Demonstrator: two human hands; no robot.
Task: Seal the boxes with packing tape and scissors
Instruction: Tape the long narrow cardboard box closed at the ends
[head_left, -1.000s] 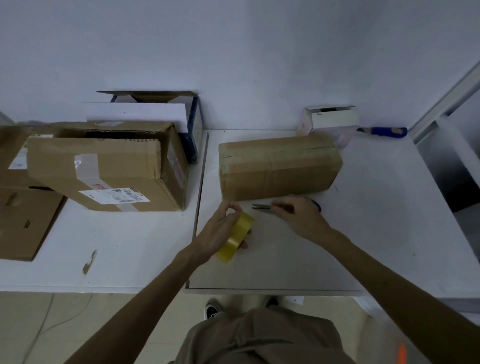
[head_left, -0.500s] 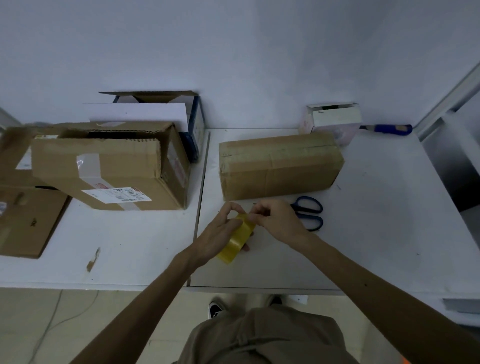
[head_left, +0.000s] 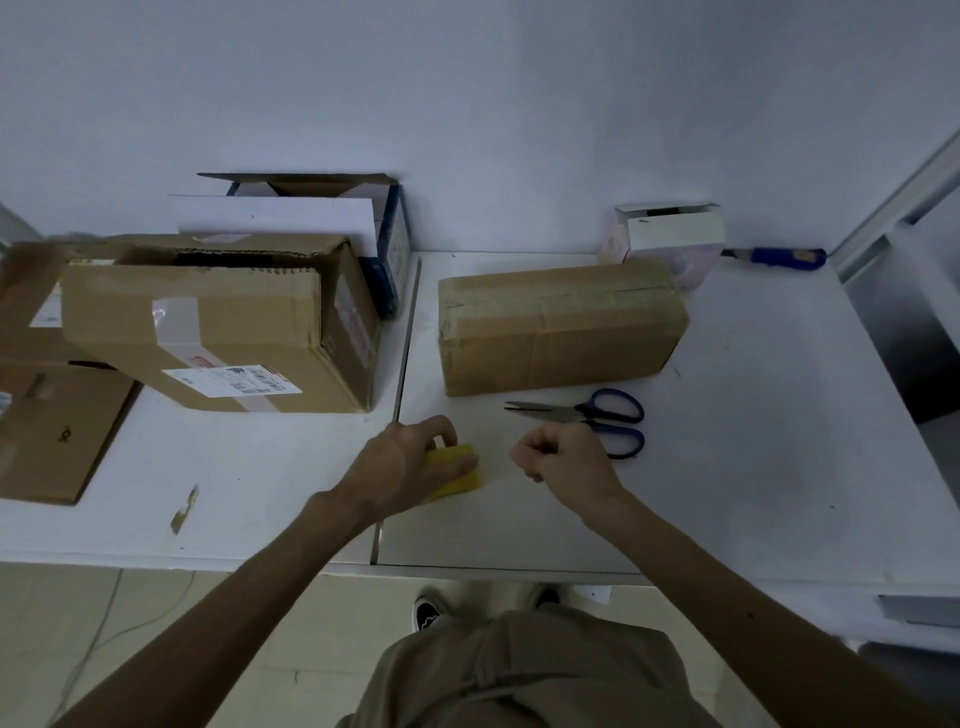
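Tape (head_left: 460, 475), a yellow roll, sits on the tabletop (head_left: 727, 493) in front of the closed box (head_left: 556, 332), with the left hand (head_left: 400, 462) clasped over it, fingers curled round its rim. The right hand (head_left: 563, 462), just beside the roll and apart from it, is clenched in a pinch. Between the two we make out a faint clear strip, so we judge that this hand grasps the free end, though the end itself is too small to see. Scissors (head_left: 587, 418) lie on the tabletop between the right hand and the box, blades pointing left, held by neither hand. We read the step as drawing out a length of tape for the box. To do it well, we would steady the roll with the left hand while letting it turn. We would pull the end away level and straight, so that the strip neither twists nor folds back on itself, and draw enough to span the top seam and lap down both ends. We would lay the end on the box first, smooth it along the seam, and only then free the right hand for the scissors, which lie near. A slack strip is the risk: it may stick to itself or to the tabletop.
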